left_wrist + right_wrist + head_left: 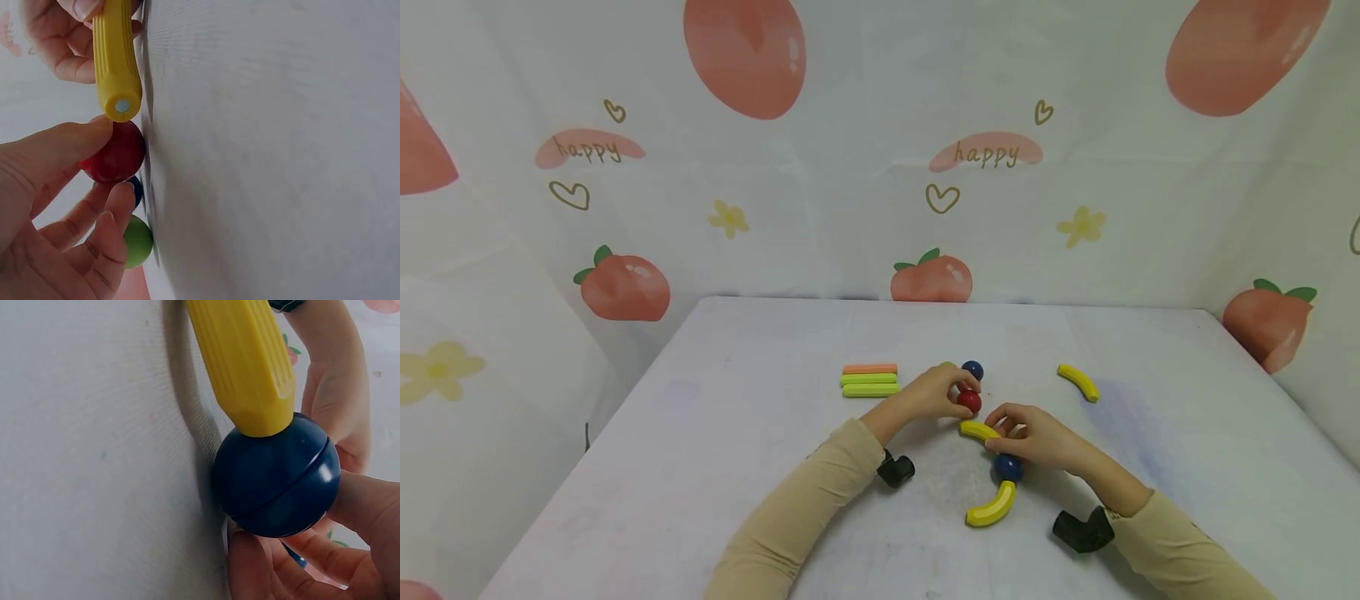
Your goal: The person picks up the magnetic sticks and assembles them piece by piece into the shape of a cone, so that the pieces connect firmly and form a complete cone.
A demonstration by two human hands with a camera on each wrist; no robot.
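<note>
My left hand (934, 393) pinches a red ball (115, 153) between thumb and fingers, above the table top. One end of a yellow curved rod (115, 59), with a round silvery spot in it, touches or nearly touches that ball. My right hand (1037, 435) grips this rod near its other end. There a dark blue ball (1007, 467) joins it to a second yellow curved rod (992, 506), which points toward the front. In the right wrist view the second rod (247, 362) meets the blue ball, and my right fingers (250, 565) show behind it.
Behind my left hand are another blue ball (973, 370) and a green ball (139, 242), mostly hidden. An orange stick (869, 368) and two yellow-green sticks (870, 390) lie side by side to the left. A further yellow curved rod (1078, 382) lies at the right on the white table (760, 350).
</note>
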